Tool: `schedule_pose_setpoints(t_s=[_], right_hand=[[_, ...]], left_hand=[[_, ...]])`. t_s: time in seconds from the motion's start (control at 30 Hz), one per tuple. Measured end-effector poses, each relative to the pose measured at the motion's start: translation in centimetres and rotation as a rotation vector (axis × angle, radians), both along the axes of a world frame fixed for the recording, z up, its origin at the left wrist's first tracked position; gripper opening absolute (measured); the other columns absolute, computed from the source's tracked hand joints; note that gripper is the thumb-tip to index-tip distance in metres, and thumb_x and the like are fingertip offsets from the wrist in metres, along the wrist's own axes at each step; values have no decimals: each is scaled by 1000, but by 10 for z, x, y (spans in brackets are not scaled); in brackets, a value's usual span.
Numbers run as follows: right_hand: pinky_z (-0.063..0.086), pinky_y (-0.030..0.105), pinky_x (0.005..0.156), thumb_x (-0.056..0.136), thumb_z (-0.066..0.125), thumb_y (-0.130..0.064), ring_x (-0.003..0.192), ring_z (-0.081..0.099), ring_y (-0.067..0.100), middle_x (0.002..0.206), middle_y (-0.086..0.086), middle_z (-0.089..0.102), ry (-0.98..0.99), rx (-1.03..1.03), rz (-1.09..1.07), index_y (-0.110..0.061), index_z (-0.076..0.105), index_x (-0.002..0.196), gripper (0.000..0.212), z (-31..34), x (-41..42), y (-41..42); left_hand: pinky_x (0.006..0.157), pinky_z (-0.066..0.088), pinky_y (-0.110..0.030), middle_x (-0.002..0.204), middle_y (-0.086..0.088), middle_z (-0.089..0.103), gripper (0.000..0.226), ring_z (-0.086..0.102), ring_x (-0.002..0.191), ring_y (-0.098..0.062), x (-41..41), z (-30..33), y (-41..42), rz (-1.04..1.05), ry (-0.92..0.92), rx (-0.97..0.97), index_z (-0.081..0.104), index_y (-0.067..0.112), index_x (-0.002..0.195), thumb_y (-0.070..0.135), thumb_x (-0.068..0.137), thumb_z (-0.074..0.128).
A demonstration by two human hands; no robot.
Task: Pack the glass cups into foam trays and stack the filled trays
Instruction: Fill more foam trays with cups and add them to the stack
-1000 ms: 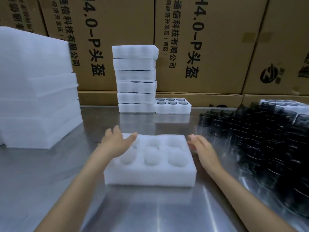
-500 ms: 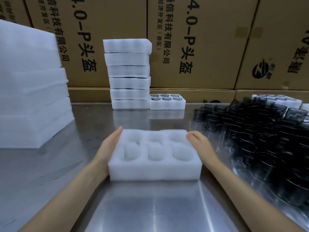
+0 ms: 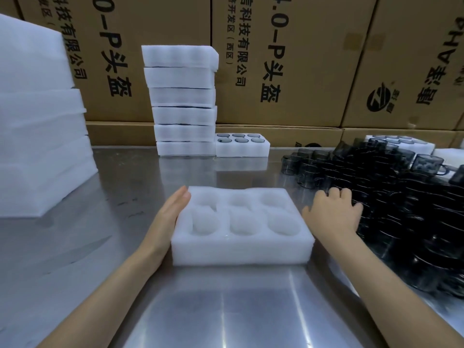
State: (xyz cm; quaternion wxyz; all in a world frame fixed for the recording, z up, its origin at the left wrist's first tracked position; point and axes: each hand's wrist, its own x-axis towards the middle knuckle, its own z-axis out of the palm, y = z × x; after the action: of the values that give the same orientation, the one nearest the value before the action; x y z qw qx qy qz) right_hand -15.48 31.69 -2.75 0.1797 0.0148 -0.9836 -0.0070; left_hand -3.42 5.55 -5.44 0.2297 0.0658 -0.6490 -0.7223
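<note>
White foam tray (image 3: 241, 252), smoky dark glass cups (image 3: 406, 197)

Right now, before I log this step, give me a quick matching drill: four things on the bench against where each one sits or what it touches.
Things:
1. left hand
2. right hand
3. empty foam tray
4. filled tray

States:
A. on the dark glass cups
B. beside the tall tray stack
C. flat against the tray's left side
D. bench centre, six pockets bare

Pairs: 1-C, 2-A, 3-D, 4-B
</note>
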Motion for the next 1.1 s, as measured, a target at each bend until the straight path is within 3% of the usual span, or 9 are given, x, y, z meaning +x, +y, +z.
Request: schedule_pose_setpoints(t_s=[0.2,0.37,0.6,0.7,0.77,0.87,0.97,1.03,1.1], right_hand=[[34,32,67,92,46,-15,107,44,28,111,7,56,73,-151,149,-11,58,107,20,1,-3,3],[37,31,66,93,47,-22,109,45,26,114,2,59,162,-266,275,-17,60,115,25,10,-3,9],[43,39,84,83,53,-25,117,42,34,130,7,46,-302,-30,142,-19,44,131,49,23,-5,21],[49,34,74,80,54,-18,101,53,29,122,7,54,-373,-14,155,-18,42,131,53,30,-4,24],[47,32,68,81,61,-29,96,56,28,116,5,58,-343,-46,140,-20,45,128,51,30,-5,26],[45,33,70,77,65,-56,102,58,30,115,4,61,-225,-211,113,-24,48,129,64,27,-4,24],[49,38,76,76,64,-57,103,56,31,115,7,57,58,-400,185,-28,49,129,62,31,1,17],[48,38,77,75,64,-60,97,55,26,109,3,53,195,-634,306,-29,50,116,53,38,8,9],[46,35,74,71,63,-63,88,55,16,101,-4,54,165,-882,472,-31,48,100,46,46,17,-3]], left_hand=[[114,28,-44,136,5,54,80,47,129,-15,2,-2,2,12,0,1,53,21,133,62,65,63],[115,26,-43,137,7,53,74,45,130,-14,1,-2,5,27,6,2,52,22,133,57,69,61],[115,26,-42,138,7,52,48,45,130,-13,1,-5,6,52,-27,-43,50,21,136,39,91,55],[115,26,-41,138,8,51,44,44,130,-11,0,-6,6,65,-46,-65,49,21,136,35,95,50],[115,26,-41,138,7,51,44,44,130,-11,0,-6,7,75,-58,-80,49,20,136,34,95,49],[116,26,-40,139,7,50,44,43,131,-11,0,-4,9,71,-74,-101,47,20,137,33,96,48],[117,23,-33,143,11,44,43,39,132,-5,2,-1,12,71,-88,-144,43,24,139,32,97,45],[116,21,-28,143,15,41,41,36,132,-1,3,1,15,67,-80,-200,42,28,139,33,98,42],[115,22,-28,142,14,42,37,36,132,-1,3,3,17,72,-66,-243,45,29,135,33,99,39]])
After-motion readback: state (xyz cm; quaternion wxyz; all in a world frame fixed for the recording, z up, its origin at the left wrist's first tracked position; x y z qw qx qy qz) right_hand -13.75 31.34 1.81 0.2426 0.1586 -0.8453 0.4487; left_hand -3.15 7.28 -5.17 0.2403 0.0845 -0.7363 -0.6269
